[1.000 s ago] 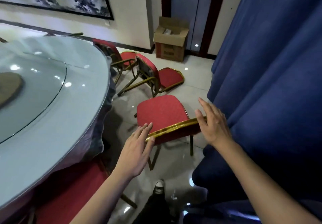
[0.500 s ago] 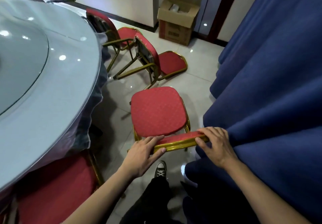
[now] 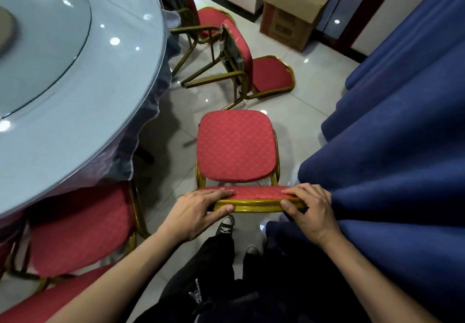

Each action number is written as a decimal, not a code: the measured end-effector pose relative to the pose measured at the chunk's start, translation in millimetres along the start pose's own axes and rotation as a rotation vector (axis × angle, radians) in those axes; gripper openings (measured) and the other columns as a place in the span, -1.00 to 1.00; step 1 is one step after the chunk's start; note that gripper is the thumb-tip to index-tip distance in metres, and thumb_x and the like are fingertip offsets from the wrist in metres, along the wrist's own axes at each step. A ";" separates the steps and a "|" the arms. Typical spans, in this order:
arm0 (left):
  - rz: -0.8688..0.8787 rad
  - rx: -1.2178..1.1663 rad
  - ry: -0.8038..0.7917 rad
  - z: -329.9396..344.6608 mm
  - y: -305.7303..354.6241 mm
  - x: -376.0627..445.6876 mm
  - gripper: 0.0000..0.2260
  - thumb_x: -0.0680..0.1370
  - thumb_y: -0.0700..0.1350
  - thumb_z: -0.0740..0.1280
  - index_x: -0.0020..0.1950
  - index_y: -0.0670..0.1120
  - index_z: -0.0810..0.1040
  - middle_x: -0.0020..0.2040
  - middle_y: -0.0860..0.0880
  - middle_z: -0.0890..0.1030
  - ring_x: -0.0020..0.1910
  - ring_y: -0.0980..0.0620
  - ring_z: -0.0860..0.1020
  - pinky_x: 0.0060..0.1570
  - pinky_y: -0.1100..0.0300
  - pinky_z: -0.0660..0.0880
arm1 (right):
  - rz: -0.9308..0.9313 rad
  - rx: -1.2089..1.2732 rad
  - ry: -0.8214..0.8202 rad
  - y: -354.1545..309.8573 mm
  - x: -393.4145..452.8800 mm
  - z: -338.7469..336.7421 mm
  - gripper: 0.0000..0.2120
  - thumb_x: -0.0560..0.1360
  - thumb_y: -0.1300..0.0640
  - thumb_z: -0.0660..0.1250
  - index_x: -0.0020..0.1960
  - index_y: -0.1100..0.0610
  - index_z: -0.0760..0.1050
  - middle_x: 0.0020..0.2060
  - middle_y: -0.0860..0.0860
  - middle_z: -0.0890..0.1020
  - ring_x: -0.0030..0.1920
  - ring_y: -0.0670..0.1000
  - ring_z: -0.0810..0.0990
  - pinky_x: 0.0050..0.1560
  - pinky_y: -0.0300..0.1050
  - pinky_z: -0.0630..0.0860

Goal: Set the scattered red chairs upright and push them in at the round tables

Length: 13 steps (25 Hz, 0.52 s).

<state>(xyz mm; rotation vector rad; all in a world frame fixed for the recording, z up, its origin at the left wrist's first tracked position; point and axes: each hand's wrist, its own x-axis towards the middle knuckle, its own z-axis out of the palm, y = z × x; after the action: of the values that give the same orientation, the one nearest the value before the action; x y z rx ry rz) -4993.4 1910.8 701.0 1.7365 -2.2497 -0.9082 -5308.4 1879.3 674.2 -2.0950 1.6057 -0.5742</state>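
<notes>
A red chair (image 3: 236, 146) with a gold frame stands upright in front of me, its seat facing away. My left hand (image 3: 198, 212) grips the left end of its backrest top, and my right hand (image 3: 310, 209) grips the right end. Beyond it a second red chair (image 3: 251, 71) lies tipped on its back on the tiles, legs pointing toward the table. A third red chair (image 3: 191, 15) is behind that one, against the table edge. The round table (image 3: 75, 96) with a glass top fills the left side.
Two more red chairs (image 3: 80, 224) sit pushed under the table at lower left. A blue curtain (image 3: 402, 146) hangs close along the right. An open cardboard box (image 3: 292, 18) stands by the far wall. My feet (image 3: 226, 227) are just behind the held chair.
The chair in my hands has come from tilted to standing level and square in front of me. Both hands have closed on its backrest top. My view has dipped downward.
</notes>
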 end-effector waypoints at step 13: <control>-0.237 -0.010 0.218 18.1 42.9 -24.9 -0.48 0.58 0.42 0.03 0.32 0.22 0.57 0.08 0.14 0.69 -0.01 0.11 0.63 -0.22 0.22 0.34 | -0.083 0.005 -0.218 5.6 20.6 -13.3 -0.36 0.44 -0.60 -0.06 0.02 -0.20 0.58 -0.06 -0.22 0.51 0.04 -0.08 0.42 0.18 0.06 0.27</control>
<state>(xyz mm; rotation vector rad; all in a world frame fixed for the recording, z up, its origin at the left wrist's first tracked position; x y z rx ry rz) -5029.4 1946.4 715.8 2.0204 -1.9311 -0.7262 -5315.5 1856.8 683.1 -2.1457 1.4002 -0.3606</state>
